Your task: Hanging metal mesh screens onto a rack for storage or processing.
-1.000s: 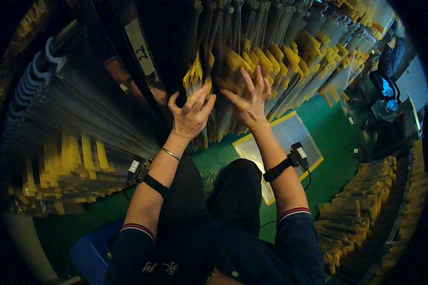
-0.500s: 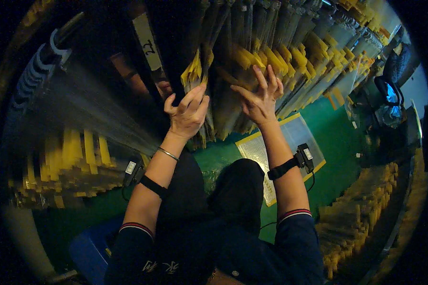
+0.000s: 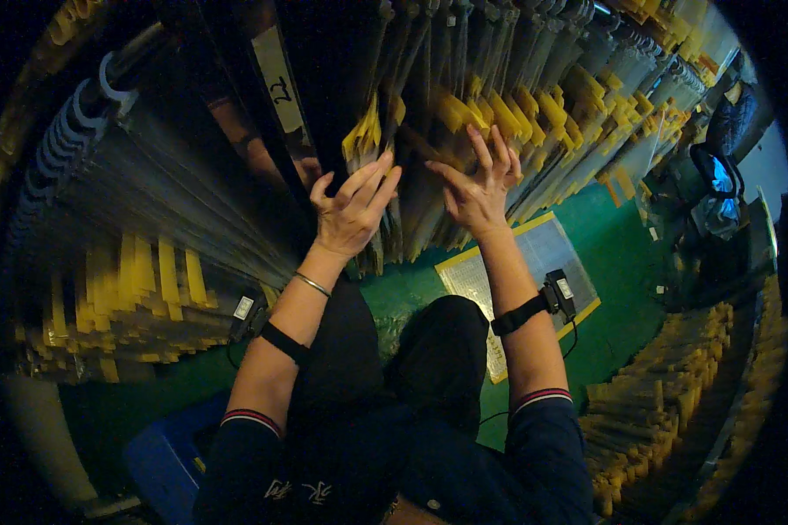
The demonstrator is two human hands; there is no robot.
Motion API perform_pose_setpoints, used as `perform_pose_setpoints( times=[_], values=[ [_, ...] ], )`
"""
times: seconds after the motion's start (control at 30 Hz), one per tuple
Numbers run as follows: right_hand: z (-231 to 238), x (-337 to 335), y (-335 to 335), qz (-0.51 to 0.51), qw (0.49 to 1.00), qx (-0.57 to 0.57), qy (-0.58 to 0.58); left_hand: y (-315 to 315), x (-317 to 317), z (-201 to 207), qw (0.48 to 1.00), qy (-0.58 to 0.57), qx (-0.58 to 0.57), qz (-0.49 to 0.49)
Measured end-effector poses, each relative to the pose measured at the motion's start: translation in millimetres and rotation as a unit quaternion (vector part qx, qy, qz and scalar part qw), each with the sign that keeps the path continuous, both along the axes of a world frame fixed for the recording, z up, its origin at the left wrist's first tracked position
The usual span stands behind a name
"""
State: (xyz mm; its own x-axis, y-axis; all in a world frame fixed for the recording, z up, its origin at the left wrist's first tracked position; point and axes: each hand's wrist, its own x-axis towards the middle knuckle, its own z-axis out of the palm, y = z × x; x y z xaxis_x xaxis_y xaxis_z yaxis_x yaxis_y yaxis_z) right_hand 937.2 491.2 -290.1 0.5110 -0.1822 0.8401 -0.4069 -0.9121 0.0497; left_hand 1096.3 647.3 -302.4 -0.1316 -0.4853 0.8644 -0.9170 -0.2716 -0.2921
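Observation:
Long translucent sheets with yellow-taped edges hang in rows before me. My left hand (image 3: 350, 208), a metal bangle on its wrist, has its fingers stretched out. Its fingertips are at a small group of yellow-edged sheets (image 3: 364, 138); whether they touch is hard to tell. Over on the right, my right hand (image 3: 481, 185) is spread, thumb pointing left. Its raised fingers lie against or just before the yellow edges of another row of hanging sheets (image 3: 510, 118). I see nothing held in either hand. A dark gap separates the two groups of sheets.
A dark upright post with a pale label (image 3: 276, 79) stands left of my hands. More sheets hang on curved hooks (image 3: 66, 127) at far left. A yellow-bordered sheet (image 3: 600, 306) lies on the green floor. A blue object (image 3: 162, 455) sits lower left; bundled yellow-edged sheets (image 3: 657, 402) fill the lower right.
My left hand has shifted slightly right and its fingers have spread a little more. My right hand stays almost in place, fingers still apart.

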Motion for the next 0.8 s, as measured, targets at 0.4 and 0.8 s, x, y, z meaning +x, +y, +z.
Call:
perform_pose_setpoints(
  times=[0.4, 0.8],
  values=[
    [11, 11, 21, 0.06, 0.99, 0.078, -0.106, -8, -5, 6, 0.997, 0.036, 0.022, -0.07],
    [-2, 9, -1, 0.079, 0.988, 0.043, -0.123, -5, -11, 4, 0.999, -0.005, 0.048, 0.024]
  ],
)
